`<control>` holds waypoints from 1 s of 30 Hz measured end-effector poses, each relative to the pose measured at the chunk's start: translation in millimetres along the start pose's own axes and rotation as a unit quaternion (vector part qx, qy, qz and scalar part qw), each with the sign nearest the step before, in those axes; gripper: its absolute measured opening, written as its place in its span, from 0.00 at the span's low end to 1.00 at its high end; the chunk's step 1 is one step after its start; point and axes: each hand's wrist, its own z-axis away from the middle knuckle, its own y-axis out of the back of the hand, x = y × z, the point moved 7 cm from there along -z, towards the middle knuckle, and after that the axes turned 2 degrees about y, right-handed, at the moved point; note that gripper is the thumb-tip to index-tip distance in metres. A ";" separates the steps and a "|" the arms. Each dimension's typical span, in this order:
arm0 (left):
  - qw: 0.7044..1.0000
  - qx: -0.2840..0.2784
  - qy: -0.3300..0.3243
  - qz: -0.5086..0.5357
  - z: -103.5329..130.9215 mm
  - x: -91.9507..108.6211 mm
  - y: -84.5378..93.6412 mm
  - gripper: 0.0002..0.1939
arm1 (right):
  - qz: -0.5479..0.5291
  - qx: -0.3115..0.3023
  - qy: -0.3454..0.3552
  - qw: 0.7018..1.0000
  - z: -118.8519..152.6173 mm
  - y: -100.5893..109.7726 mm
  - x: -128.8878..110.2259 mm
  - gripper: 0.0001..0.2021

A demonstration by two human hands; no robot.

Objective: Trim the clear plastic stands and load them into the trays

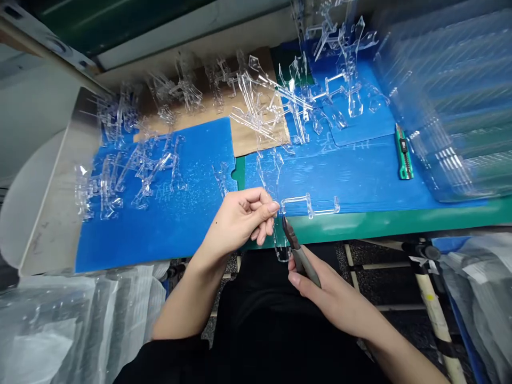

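Note:
My left hand (250, 216) is closed, pinching a clear plastic part (271, 173) that runs upright past the fingers, its lower end hanging below the table edge. A thin branched clear sprue (309, 205) sticks out to the right of the part; whether the two are joined I cannot tell. Wrapped round the grey handles of a pair of nippers (304, 261), my right hand (324, 290) sits lower right. The dark jaws point up, close beside the part and the sprue's left end. Another clear piece (221, 178) lies just left of my left hand.
Clear plastic pieces (144, 165) lie in piles on the left blue sheet (172, 234) and across the brown cardboard (218, 125). A green utility knife (404, 152) rests at right, beside stacked clear trays (460, 106). Plastic bags (92, 320) hang at lower left.

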 end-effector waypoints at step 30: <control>0.997 -0.003 0.010 0.074 8.7 -20.2 12.2 0.20 | 0.031 0.009 -0.035 0.999 2.1 -11.4 8.1 0.14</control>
